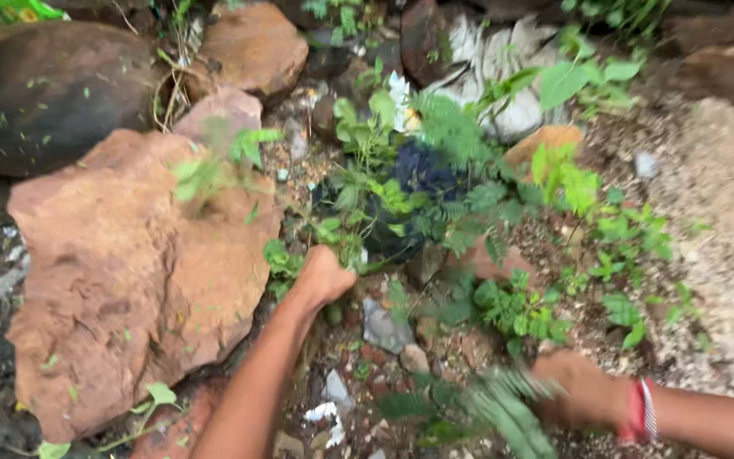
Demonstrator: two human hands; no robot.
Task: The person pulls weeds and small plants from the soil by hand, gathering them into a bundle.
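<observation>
Site: rocky ground with loose soil, gravel and low green growth.

Left hand: clenched into a fist at the base of the small green plants, which grow from the gap between the large reddish rock and a dark clump behind them. The fist is closed low on the stems, close to the soil, where a stem gives the firmest hold. What lies inside the fist is hidden by the fingers.

Right hand: blurred, at the lower right, wearing a red and white wristband. It is closed around a bunch of feathery green fronds that trail to its left. The grip itself cannot be told in detail.

Surroundings: a grey stone and white scraps lie on the ground between the 2 forearms. More leafy weeds stand to the right, on the gravel slope.

Clearances: the large reddish rock's edge sits just beside the left forearm, leaving little room on that side. The ground between the hands is more open. A dark boulder and further rocks close off the far side.
</observation>
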